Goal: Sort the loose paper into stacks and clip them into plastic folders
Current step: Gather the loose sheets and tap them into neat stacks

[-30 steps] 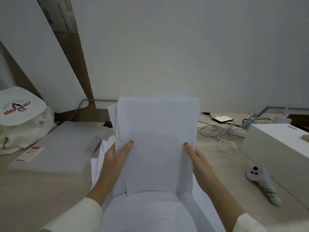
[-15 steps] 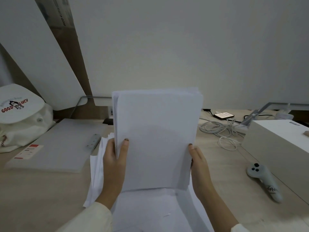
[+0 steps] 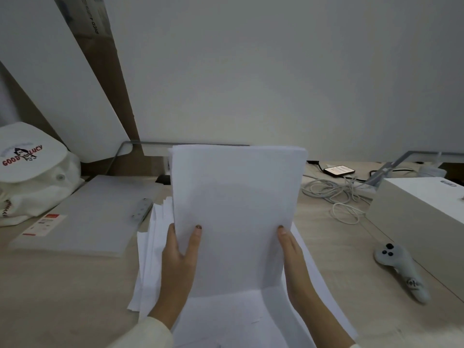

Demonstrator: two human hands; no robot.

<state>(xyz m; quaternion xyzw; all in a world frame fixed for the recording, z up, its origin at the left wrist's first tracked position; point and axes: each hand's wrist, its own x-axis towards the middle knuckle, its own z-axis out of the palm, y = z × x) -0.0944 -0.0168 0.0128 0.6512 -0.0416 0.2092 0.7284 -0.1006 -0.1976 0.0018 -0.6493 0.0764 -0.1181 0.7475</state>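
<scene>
Beige desk point(image 3: 62, 285), paper stack point(image 3: 236, 209) held before grey wall point(image 3: 276, 71).

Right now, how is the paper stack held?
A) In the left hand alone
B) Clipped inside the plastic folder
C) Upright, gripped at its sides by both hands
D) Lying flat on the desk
C: the left hand and right hand each grip a side of the paper stack, upright above the loose sheets; the plastic folder lies apart to the left.
</scene>
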